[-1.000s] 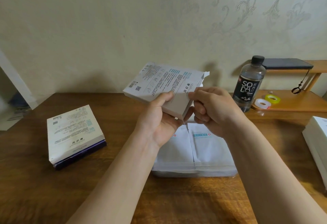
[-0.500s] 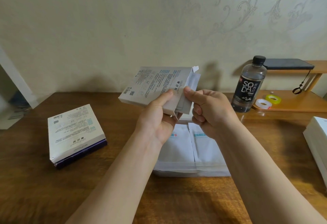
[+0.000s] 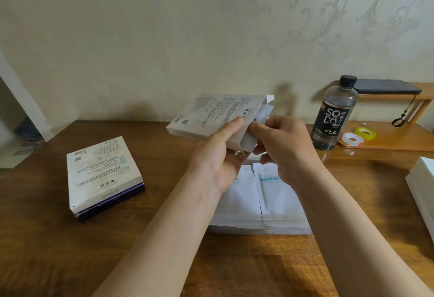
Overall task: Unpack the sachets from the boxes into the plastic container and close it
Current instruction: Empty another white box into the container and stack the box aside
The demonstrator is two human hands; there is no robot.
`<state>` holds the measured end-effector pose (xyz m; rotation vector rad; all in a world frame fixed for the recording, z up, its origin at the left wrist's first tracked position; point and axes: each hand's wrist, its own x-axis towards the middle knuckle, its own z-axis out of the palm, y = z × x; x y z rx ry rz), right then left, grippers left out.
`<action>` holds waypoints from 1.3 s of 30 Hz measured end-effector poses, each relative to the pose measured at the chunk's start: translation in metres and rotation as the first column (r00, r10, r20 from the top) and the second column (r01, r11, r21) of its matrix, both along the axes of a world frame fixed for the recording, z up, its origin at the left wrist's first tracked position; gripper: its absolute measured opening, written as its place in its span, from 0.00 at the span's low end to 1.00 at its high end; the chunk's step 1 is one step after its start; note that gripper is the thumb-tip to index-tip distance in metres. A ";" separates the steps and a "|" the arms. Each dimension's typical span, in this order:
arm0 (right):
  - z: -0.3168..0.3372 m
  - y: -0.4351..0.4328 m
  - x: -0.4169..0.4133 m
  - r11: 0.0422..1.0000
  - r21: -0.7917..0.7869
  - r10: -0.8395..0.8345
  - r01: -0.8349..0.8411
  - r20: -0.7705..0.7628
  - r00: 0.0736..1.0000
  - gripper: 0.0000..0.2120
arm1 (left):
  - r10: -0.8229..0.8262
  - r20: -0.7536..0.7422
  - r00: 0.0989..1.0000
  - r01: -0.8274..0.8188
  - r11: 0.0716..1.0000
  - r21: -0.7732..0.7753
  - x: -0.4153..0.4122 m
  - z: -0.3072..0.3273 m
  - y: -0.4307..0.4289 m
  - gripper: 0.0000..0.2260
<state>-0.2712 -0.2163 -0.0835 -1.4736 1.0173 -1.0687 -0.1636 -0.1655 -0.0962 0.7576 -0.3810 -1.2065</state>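
My left hand [image 3: 217, 163] grips a flat white printed box [image 3: 209, 116] in the air above the table, its end flap open to the right. My right hand [image 3: 281, 144] pinches white sachets [image 3: 264, 112] that stick out of that open end. Below both hands stands the clear plastic container [image 3: 260, 227], with white sachets [image 3: 274, 191] lying side by side in it. Two more boxes [image 3: 101, 172] lie stacked on the table at the left, a white one on a dark purple one.
A dark soda bottle [image 3: 334, 113] stands at the back right beside a wooden shelf [image 3: 399, 143] with two tape rolls [image 3: 352, 139] and a phone [image 3: 387, 86] on top. A white lid or box [image 3: 422, 186] lies at the right edge. The wall is close behind.
The box has tilted flatter and its end flap has opened. My right hand has shifted from the flap to the sachets, which now stick out of the open end.
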 end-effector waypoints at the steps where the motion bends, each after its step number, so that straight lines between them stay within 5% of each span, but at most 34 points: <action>1: -0.001 0.000 0.000 1.000 -0.005 -0.008 0.008 0.004 1.000 0.11 | -0.020 0.026 0.999 0.021 1.000 -0.016 -0.003 -0.001 0.000 0.10; 9: 0.002 -0.002 -0.003 0.968 0.182 0.131 -0.175 0.230 0.964 0.15 | 0.043 0.014 0.999 -0.043 0.999 0.022 0.000 0.000 0.000 0.10; 23: 0.016 -0.007 -0.018 0.995 0.096 0.015 -0.030 0.152 0.988 0.06 | 0.177 -0.097 0.979 -0.168 0.981 0.098 0.025 0.000 -0.005 0.11; 25: 0.013 -0.013 -0.023 1.000 0.031 -0.006 0.004 0.065 0.998 0.09 | 0.192 -0.102 0.976 -0.182 0.978 0.100 0.027 -0.001 -0.006 0.12; 27: 0.009 -0.021 -0.033 0.970 -0.242 -0.050 0.018 -0.129 0.990 0.24 | 0.201 -0.102 0.974 -0.191 0.977 0.098 0.030 -0.003 -0.007 0.16; 29: 0.000 -0.029 -0.039 0.844 -0.521 -0.101 -0.126 -0.386 0.917 0.37 | 0.184 -0.100 0.978 -0.174 0.980 0.096 0.030 -0.004 -0.007 0.16; 31: -0.006 -0.032 -0.039 0.739 -0.642 -0.161 -0.205 -0.464 0.871 0.31 | 0.157 -0.081 0.984 -0.148 0.982 0.114 0.027 -0.005 -0.007 0.14; 34: -0.009 -0.037 -0.039 0.625 -0.766 -0.220 -0.154 -0.361 0.906 0.13 | 0.161 -0.087 0.983 -0.150 0.981 0.123 0.025 -0.006 -0.008 0.13; 39: 0.010 -0.035 -0.058 0.657 -0.753 -0.148 -0.040 -0.181 0.972 0.05 | 0.248 -0.149 0.957 -0.242 0.969 0.056 0.035 -0.008 -0.009 0.20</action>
